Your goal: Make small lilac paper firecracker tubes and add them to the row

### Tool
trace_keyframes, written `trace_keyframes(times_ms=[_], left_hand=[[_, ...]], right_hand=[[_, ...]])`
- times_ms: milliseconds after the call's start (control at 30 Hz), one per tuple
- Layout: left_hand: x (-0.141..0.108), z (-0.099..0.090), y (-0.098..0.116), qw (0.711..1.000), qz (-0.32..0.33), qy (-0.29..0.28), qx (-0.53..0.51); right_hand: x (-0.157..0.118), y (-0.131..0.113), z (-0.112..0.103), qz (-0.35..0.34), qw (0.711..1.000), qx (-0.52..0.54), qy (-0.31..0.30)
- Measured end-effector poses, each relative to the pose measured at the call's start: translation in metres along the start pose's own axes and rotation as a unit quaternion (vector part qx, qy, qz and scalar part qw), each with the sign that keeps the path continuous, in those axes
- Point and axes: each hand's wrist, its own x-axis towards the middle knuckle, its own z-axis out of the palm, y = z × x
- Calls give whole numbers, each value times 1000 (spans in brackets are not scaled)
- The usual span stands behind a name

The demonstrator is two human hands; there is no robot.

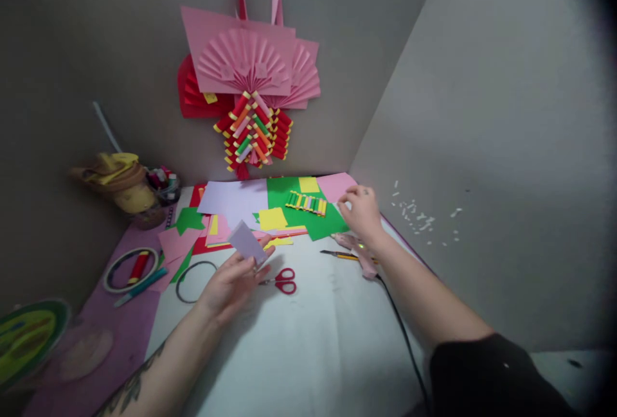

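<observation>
My left hand (236, 282) holds a small lavender paper piece (247, 242) between thumb and fingers, above the table's left-centre. Just right of it, red-handled scissors (285, 281) lie on the white surface. My right hand (359, 208) is at the right edge of the green sheet (328, 225), above a pink glue gun (364, 259); its fingers are bent, and whether anything is between them is too small to tell. A craft knife (342, 254) lies by the glue gun. A row of green and yellow paper rolls (306, 203) rests on the green sheet.
Pink fans (245, 60) with paper firecrackers hang on the back wall. At left are a tape ring (110, 280), a blue pen (139, 288), a dark ring (178, 292) and a pen cup (168, 189). A black cord (405, 333) runs toward the front.
</observation>
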Motion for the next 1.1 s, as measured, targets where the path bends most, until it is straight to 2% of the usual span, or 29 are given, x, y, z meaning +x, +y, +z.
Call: trace_keyframes(times_ms=[67, 133, 233, 433, 567, 633, 700, 767, 800, 833, 900, 933, 1000, 1100], left_hand=[[0, 0, 1, 1000, -5, 2, -6], [0, 2, 1, 1000, -12, 5, -12], [-2, 4, 0, 999, -21, 16, -22], [-1, 3, -3, 998, -25, 37, -35], [0, 7, -1, 996, -17, 81, -14], [1, 8, -3, 994, -13, 111, 4], [4, 7, -6, 990, -9, 140, 22], [6, 5, -11, 987, -2, 157, 42], [7, 4, -14, 986, 4, 160, 56], [7, 3, -16, 984, 11, 162, 72], [6, 4, -19, 980, 31, 161, 111], [5, 5, -20, 978, 41, 157, 131], [4, 7, -21, 974, 58, 146, 166], [2, 8, -20, 969, 64, 140, 195]], right_hand=[[24, 43, 2, 79, 987, -129, -54], [36, 79, 2, 118, 961, -224, -114], [40, 112, -1, 92, 936, -307, -149], [36, 128, -6, 45, 929, -332, -159], [37, 127, -5, 40, 936, -330, -116], [35, 114, -5, 52, 950, -297, -86], [28, 86, -3, 62, 972, -216, -73], [12, 44, 1, 51, 993, -42, -96], [1, 19, 3, 48, 988, 78, -122], [-12, -6, 5, 39, 966, 196, -162], [-39, -55, 11, 16, 887, 386, -254], [-51, -77, 14, 10, 848, 450, -279], [-69, -109, 20, 25, 784, 536, -311], [-80, -132, 28, 109, 730, 601, -307]])
